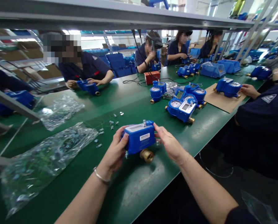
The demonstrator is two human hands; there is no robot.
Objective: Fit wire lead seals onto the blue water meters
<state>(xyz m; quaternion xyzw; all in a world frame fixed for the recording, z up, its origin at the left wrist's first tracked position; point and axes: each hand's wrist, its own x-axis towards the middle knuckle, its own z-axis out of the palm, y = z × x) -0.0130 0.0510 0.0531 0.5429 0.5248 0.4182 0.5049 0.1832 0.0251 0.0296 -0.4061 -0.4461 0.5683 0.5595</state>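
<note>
Between my two hands is a blue water meter (140,140) with a white barcode label on its side and a brass threaded end pointing toward me. My left hand (116,149) grips its left end, thumb on the near face. At the right end, my right hand (169,141) is closed on the housing with fingers along its edge; the far fingertips are hidden. Small bluish-grey seal pieces (101,132) lie scattered on the green table just left of the meter.
Clear plastic bags (47,161) of small parts lie on the left. More blue meters (182,107) stand to the right, near a red box (152,77). A metal shelf beam (129,17) crosses overhead. Several co-workers sit around the table (120,102); one at right handles a meter on cardboard (219,99).
</note>
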